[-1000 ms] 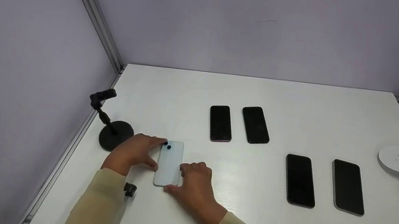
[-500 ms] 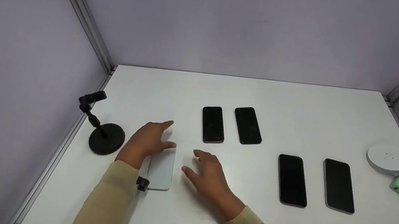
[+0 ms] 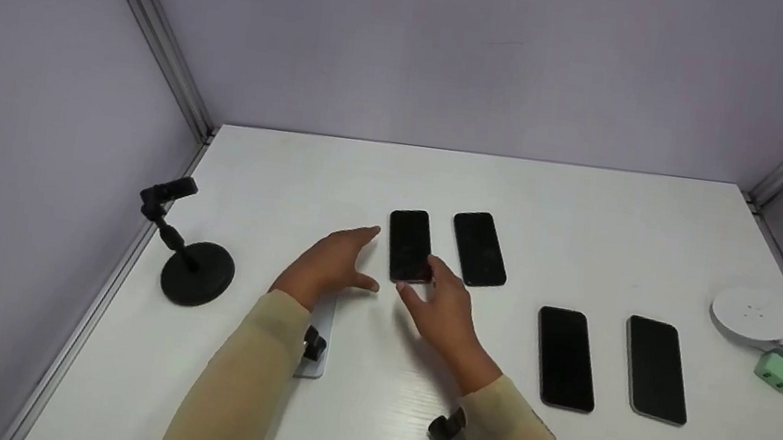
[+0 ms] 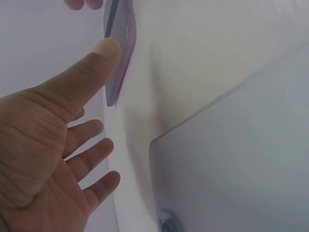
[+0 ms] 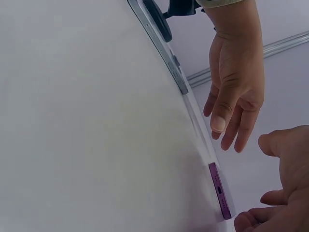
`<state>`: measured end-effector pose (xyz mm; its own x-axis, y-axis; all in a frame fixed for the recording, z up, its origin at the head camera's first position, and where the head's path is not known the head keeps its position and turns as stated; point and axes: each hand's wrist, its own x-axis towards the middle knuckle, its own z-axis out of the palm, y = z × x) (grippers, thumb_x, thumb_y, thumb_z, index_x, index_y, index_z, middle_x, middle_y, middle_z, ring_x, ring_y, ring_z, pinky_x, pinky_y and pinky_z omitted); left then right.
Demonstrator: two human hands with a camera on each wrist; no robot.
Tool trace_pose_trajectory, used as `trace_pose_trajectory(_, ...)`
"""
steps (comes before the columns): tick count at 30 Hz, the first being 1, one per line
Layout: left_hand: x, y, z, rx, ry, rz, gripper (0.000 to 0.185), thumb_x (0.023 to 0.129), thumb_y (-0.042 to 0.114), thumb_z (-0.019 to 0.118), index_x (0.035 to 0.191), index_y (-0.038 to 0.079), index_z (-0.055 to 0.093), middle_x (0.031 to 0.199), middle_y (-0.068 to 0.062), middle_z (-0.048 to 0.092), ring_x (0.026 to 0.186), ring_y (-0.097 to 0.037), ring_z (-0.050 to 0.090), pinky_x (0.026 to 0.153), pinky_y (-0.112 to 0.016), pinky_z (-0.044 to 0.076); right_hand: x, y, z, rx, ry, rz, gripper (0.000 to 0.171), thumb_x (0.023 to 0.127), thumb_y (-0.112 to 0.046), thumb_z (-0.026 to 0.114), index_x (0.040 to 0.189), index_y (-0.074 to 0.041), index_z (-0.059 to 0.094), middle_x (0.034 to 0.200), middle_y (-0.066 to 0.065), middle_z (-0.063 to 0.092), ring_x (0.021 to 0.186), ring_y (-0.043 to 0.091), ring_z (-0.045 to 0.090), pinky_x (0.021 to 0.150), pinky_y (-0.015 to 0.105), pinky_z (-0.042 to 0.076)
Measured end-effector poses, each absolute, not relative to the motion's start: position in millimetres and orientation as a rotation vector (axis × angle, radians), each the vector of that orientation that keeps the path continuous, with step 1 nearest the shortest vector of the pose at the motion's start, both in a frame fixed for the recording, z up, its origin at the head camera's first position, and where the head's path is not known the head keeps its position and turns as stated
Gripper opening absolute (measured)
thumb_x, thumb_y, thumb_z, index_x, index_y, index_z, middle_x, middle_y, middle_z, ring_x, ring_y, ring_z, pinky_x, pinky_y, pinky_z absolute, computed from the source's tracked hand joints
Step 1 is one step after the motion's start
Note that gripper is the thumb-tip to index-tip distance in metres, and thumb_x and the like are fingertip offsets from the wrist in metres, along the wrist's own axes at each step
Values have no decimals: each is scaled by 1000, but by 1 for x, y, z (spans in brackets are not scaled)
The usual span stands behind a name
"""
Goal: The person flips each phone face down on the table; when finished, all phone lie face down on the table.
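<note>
A small phone (image 3: 410, 241) with a dark screen and a purple edge (image 5: 220, 191) lies face up between my hands. My left hand (image 3: 332, 265) hovers at its left, fingers spread and thumb apart, holding nothing. At the phone's lower right corner is my right hand (image 3: 448, 318), thumb and fingers parted; I cannot tell if a fingertip touches it. A light blue phone (image 3: 317, 369) lies back up, mostly hidden below my left forearm. In the left wrist view its pale back (image 4: 241, 169) fills the lower right.
Another dark phone (image 3: 480, 250) lies right of the small one. Two larger phones, one black (image 3: 567, 359) and one grey-edged (image 3: 657, 370), lie farther right. A black phone stand (image 3: 197, 274) stands left. A white round charger (image 3: 750, 313) and green plug (image 3: 780, 370) sit far right.
Both hands have let go of the light blue phone and moved forward and right to either side of the small dark phone. The light blue phone stays on the table.
</note>
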<state>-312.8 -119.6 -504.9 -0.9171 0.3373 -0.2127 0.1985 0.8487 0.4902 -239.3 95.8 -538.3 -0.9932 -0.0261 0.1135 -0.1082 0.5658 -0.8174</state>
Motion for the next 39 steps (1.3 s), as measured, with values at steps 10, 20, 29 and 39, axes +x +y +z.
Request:
trace_pose_trajectory(10,-310,-90,-527,531,2824,634,94,92,41,90,168,12,44,170,-12,48,162,-34,39,133,-47,33,-249,106,-543,160,-2745,1393,80,102,-32,78,164,3,43,157,25,58,149,45,52,124,58,43)
trace_pose_trajectory(20,-305,-80,-534,477,2800,660,82,99,48,81,169,25,45,176,-10,39,161,-42,39,131,-54,36,-265,116,-552,150,-2812,1387,85,102,-43,74,163,7,41,152,35,58,139,49,59,114,58,51)
trace_pose_trajectory(29,-305,-79,-532,474,2823,602,79,97,51,81,166,28,49,174,-16,40,156,-45,44,128,-54,40,-260,116,-539,-6,-2668,1743,73,101,-25,79,162,-1,47,152,20,64,143,35,59,121,52,47)
trace_pose_trajectory(39,-303,-82,-530,479,2816,626,77,98,47,82,165,25,51,173,-18,42,155,-45,45,128,-54,40,-257,120,-547,20,-2439,2069,83,99,-12,81,169,-4,37,170,19,46,153,40,52,120,49,51)
